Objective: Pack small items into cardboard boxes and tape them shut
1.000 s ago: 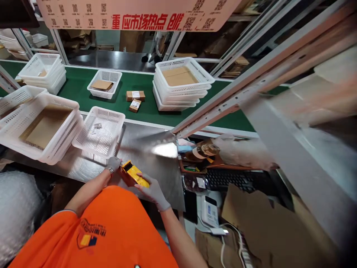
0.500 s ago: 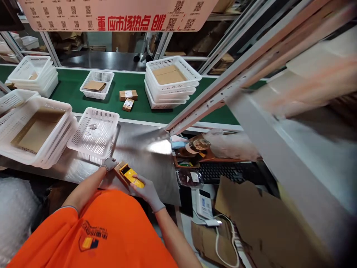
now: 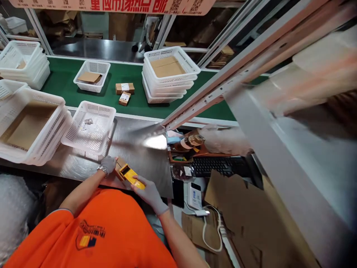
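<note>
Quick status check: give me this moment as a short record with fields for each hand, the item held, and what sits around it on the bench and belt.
left hand: gloved left hand grips the near-left end of the yellow box
right hand: gloved right hand holds the box's other end
item: yellow box, tilted, just above the steel bench
nearest basket: white basket on the bench, small packets inside
left stack: stacked baskets with cardboard inside
belt: green conveyor carrying two small cartons and more baskets
right of bench: keyboard
</note>
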`<act>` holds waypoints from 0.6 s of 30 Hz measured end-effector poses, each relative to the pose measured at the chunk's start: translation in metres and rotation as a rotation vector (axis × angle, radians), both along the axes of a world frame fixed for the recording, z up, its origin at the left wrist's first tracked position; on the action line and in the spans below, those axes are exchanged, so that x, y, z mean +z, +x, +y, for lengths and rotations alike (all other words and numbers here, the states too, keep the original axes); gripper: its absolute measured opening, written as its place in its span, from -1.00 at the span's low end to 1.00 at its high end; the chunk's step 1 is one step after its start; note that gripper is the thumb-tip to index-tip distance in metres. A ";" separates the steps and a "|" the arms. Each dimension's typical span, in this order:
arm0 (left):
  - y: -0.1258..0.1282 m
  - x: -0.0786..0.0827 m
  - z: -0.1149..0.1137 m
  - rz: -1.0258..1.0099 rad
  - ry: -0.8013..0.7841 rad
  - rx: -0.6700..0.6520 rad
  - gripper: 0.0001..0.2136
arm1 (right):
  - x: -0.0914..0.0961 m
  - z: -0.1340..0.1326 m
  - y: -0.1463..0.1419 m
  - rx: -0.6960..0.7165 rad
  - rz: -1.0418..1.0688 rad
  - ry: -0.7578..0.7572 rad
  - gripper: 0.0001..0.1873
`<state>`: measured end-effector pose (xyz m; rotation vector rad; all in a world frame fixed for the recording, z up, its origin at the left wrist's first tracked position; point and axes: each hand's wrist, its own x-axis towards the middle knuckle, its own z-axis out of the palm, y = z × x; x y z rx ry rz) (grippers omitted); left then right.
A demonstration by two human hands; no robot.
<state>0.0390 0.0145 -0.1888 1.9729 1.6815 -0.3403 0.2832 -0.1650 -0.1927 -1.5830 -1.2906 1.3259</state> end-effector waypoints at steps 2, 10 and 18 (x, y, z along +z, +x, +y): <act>0.001 0.000 0.000 0.030 -0.005 -0.011 -0.45 | 0.008 -0.024 0.025 0.055 -0.079 -0.070 -0.32; 0.004 -0.006 -0.005 0.060 0.007 0.000 -0.39 | 0.004 0.006 0.020 0.084 -0.083 -0.224 -0.42; -0.009 -0.004 -0.018 0.000 0.038 0.051 -0.39 | 0.001 0.049 0.042 0.028 -0.689 -0.188 -0.29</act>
